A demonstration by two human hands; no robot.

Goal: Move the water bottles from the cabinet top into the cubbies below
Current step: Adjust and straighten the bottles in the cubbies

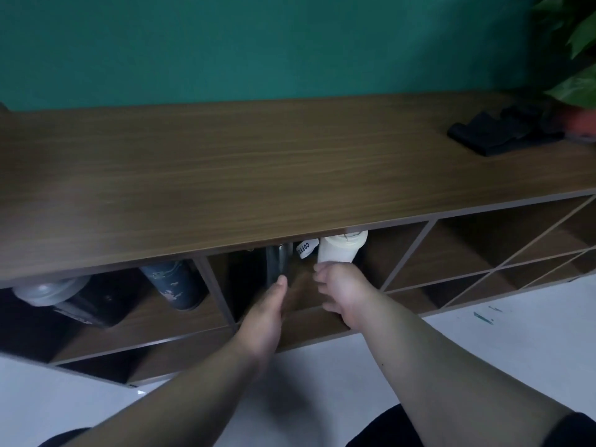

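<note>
Both arms reach fwd; L hand (269,304) fingers straight, R hand (342,290) fingers curled

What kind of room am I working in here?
Probably an office or lounge, not a kitchen: a long wooden cabinet with open cubbies stands against a green wall, a potted plant at its right end, and bottles stored below.

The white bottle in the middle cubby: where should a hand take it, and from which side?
Take the white bottle around its lower body, from the cubby's open front; its cap end sits tucked under the cabinet top, out of reach from above.
</note>
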